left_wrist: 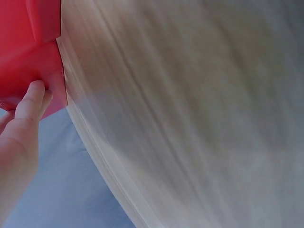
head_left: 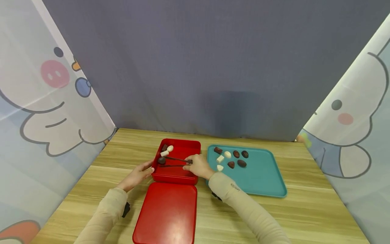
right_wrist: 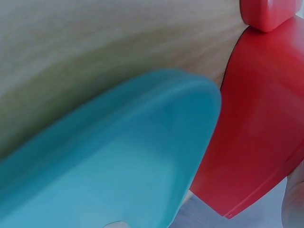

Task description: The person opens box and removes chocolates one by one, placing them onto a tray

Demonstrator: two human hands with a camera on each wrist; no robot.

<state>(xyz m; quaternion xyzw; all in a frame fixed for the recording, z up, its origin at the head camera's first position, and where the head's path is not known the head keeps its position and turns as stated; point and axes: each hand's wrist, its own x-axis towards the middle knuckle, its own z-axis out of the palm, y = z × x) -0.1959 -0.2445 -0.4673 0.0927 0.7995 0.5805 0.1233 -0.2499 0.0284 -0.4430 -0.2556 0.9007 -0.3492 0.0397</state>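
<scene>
My right hand (head_left: 199, 166) grips a pair of dark tongs (head_left: 177, 159) over the red box (head_left: 175, 180). Their two arms point left, spread apart, with the tips near a dark chocolate (head_left: 161, 160); whether they touch it I cannot tell. Beside it in the box's left part lie a white bar-shaped chocolate (head_left: 164, 153), a white oval one (head_left: 170, 148) and a dark square one (head_left: 164, 147). At the box's left wall, my left hand (head_left: 138, 174) touches the outside with extended fingers, as the left wrist view also shows on the red wall (left_wrist: 28, 64).
A teal tray (head_left: 265, 179) stands right of the box, with several dark and white chocolates, such as a brown oval one (head_left: 242, 163), in its left half. In front of the box lies a red lid (head_left: 167, 213). A grey curtain (head_left: 195, 67) hangs behind the table.
</scene>
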